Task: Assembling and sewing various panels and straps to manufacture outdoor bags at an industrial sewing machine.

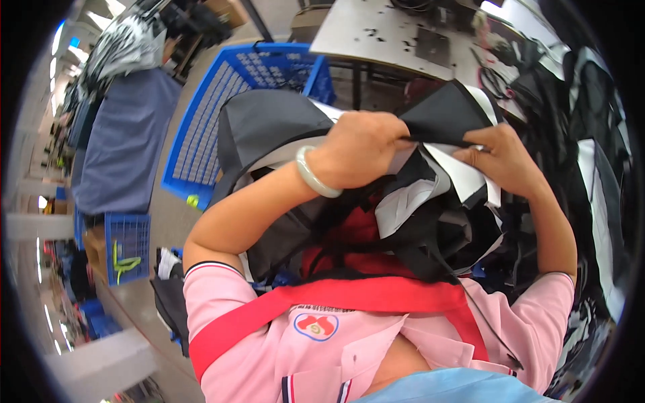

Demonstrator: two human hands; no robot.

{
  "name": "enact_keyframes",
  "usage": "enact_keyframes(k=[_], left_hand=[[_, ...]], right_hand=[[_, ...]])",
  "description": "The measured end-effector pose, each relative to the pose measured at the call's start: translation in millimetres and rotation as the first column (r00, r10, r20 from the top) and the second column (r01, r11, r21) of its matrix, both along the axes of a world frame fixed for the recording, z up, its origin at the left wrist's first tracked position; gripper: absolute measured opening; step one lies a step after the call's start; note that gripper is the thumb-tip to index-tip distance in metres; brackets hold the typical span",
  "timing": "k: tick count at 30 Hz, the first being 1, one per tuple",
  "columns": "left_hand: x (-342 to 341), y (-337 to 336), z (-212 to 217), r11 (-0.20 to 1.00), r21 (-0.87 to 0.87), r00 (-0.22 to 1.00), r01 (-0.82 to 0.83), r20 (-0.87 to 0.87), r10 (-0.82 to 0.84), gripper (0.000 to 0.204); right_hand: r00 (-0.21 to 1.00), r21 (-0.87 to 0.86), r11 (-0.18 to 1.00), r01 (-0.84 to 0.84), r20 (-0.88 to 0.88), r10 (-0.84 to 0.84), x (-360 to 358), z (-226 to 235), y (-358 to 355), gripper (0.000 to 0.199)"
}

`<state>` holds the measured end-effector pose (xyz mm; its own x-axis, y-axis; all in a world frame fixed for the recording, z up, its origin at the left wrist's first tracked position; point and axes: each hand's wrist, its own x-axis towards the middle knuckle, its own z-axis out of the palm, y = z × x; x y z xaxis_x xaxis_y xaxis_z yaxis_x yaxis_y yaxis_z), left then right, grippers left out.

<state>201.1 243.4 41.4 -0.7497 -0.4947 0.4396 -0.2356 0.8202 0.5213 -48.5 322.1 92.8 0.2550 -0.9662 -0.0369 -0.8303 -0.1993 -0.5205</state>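
Both my hands hold a black fabric piece [440, 115] up in front of my chest. My left hand [359, 149], with a pale bangle [312, 173] at its wrist, is closed on the edge of the fabric. Across from it, my right hand [502, 158] pinches the same edge, which runs taut between the two. White strips [458, 173] hang below my right hand. More sewn cloth, black and grey [275, 121], bulges out to the left under my left forearm. Folds hide how these pieces are joined.
Beyond the cloth stands a blue plastic basket [201, 121]. A white worktable [383, 33] with dark scraps is at the back, scissors [496, 82] at its right. Black and white fabric [598, 201] is heaped on the right. A blue-grey cloth [124, 141] covers a stack at left.
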Motion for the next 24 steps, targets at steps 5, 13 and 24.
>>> enact_keyframes(k=[5,13,24], left_hand=[[-53,-59,43,0.973,0.213,0.996,0.09,-0.023,-0.087,0.019],[-116,-140,25,0.959,0.282,1.0,0.013,0.008,-0.016,0.024],[-168,-206,6,0.9,0.431,0.998,-0.055,0.062,0.032,0.025]], right_hand=[[0.979,-0.192,0.966,0.174,0.141,-0.148,-49,-3,-29,0.038],[0.907,-0.054,0.957,0.285,0.337,-0.252,-104,-37,-106,0.036],[0.819,0.06,0.918,0.392,0.433,-0.377,-131,-56,-155,0.034]])
